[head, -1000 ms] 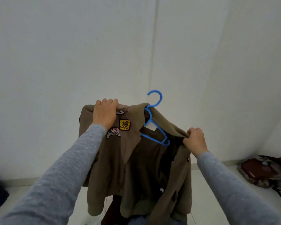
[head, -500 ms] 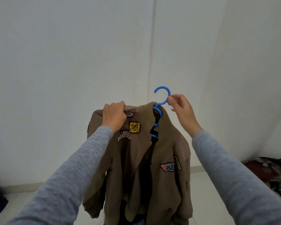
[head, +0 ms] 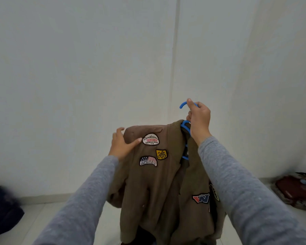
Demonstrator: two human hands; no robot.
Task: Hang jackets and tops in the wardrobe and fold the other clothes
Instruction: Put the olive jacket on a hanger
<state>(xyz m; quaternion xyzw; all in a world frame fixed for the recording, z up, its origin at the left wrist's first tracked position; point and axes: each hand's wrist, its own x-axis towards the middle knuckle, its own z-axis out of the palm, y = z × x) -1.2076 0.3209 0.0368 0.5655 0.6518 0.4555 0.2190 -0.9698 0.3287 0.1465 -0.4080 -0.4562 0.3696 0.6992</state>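
Note:
A brown jacket (head: 154, 183) with several sewn patches hangs in front of me on a blue plastic hanger (head: 183, 105). My right hand (head: 199, 119) is closed around the hanger's hook and neck and holds the jacket up. My left hand (head: 122, 145) is at the jacket's left shoulder, fingers spread, thumb resting on the fabric beside the white oval patch, not gripping. The hanger's lower bar shows blue inside the open collar; the rest is hidden by the jacket.
White walls meet in a corner straight ahead. A dark bundle of cloth (head: 4, 209) lies on the floor at the far left. A red and patterned bag (head: 297, 191) sits on the floor at the right.
My right hand has closed fully on the hanger hook. My left hand has let go of the jacket's shoulder and opened. The jacket has swung to the right and lower.

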